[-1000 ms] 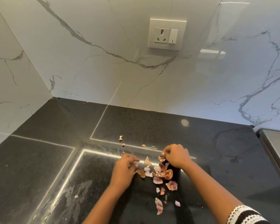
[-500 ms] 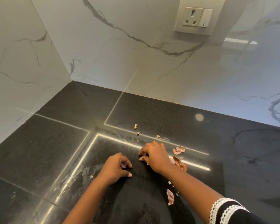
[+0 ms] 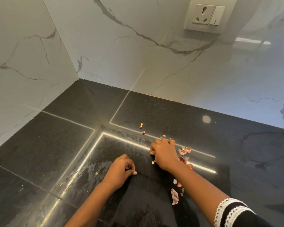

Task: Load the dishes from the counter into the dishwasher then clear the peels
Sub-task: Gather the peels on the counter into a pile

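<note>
At the centre of the frame, your right hand (image 3: 164, 154) lies on the black counter (image 3: 44, 145), fingers curled down over peels; whether they pinch any, you cannot tell. Lower left of it, your left hand (image 3: 121, 169) curls loosely round a pinkish scrap. The peels (image 3: 184, 150) lie scattered right of your right hand, more below by your forearm.

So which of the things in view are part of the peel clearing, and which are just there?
Part of the job:
- peels scattered on the counter
- long peel nearer the person
- left hand, pinching a pink scrap
- right hand, fingers down on the counter

Just there:
- wall socket
- marble backsplash
</note>
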Tool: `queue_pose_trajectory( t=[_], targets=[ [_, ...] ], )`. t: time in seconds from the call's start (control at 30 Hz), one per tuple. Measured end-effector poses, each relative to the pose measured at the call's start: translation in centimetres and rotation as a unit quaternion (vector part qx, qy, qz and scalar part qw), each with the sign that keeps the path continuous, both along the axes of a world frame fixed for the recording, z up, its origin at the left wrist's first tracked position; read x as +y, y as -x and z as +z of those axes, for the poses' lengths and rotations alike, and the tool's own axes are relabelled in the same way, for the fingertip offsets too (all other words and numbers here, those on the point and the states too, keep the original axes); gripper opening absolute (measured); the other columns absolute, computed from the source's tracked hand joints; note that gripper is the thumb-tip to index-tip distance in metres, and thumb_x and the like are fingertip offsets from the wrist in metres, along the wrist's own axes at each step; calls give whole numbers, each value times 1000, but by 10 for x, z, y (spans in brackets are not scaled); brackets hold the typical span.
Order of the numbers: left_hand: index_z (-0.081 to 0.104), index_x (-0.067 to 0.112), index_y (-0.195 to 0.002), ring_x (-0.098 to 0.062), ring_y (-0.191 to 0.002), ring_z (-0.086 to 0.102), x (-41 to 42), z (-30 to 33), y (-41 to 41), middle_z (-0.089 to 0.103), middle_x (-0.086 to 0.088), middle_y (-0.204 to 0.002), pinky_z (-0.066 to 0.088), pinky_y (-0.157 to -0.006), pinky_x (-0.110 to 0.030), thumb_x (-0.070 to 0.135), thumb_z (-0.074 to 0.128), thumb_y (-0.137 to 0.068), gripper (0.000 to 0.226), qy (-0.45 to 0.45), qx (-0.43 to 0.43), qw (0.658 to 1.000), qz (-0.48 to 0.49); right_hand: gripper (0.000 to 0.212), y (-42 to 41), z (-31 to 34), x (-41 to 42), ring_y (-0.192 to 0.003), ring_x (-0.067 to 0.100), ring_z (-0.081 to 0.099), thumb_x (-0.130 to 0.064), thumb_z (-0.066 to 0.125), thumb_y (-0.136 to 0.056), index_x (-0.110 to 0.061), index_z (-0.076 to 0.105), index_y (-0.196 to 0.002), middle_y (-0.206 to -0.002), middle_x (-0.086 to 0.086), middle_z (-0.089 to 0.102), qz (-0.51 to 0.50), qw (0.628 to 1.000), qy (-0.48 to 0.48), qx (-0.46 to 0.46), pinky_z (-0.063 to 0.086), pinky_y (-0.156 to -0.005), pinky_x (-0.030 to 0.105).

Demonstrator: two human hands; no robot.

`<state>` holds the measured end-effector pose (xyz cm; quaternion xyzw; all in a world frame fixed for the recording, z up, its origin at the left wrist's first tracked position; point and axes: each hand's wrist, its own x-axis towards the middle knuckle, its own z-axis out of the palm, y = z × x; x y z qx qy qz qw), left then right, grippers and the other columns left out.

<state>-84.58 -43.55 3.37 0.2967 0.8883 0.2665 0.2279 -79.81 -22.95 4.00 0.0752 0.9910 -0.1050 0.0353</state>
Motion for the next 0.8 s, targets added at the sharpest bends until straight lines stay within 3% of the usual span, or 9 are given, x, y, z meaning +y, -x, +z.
queue_pose_trajectory(
  t=[0.13, 0.3, 0.4, 0.63, 0.8],
  targets=[
    [57, 22, -77, -11, -78, 53, 22, 9, -15, 55, 9, -85, 40, -67, -26, 28, 67, -88, 16, 54, 34, 998, 9, 18, -23, 7, 43, -101, 14, 44, -18, 43, -94, -30, 56, -92, -96, -13, 50, -95, 995, 40, 8, 24, -91, 36],
    [63, 17, -87, -10, -86, 57, 90, 28, -61, 64, 5, -90, 47, -77, -29, 17, 64, -87, 1, -101, 36, 993, -50, 15, -50, 14, 84, -101, 12, 46, -22, 48, -89, -33, 57, -90, -96, -13, 54, -174, 982, 70, -16, 21, -85, 35],
    [67, 17, -98, -7, -97, 54, 109, 24, -69, 64, 5, -101, 43, -84, -19, 7, 61, -86, 17, -155, 41, 984, -77, 13, -59, 13, 87, -100, 10, 47, -26, 53, -88, -37, 59, -87, -93, -16, 54, -187, 978, 89, -3, 19, -82, 34],
    [66, 18, -104, -9, -93, 55, 80, -10, -11, 59, 7, -98, 48, -83, -25, 15, 69, -86, 19, -135, 80, 982, 109, 15, -38, 9, 72, -110, 7, 43, -37, 58, -93, -38, 66, -106, -109, -19, 56, -104, 988, 108, 25, 19, -88, 33],
    [69, 23, -92, -5, -78, 55, 77, -19, 4, 60, 8, -89, 43, -69, -11, 17, 79, -78, 18, -164, -17, 973, 159, 27, 2, 6, 64, -117, 14, 48, -30, 56, -95, -31, 59, -122, -122, -10, 57, -109, 988, 105, 15, 26, -91, 37]
  ],
)
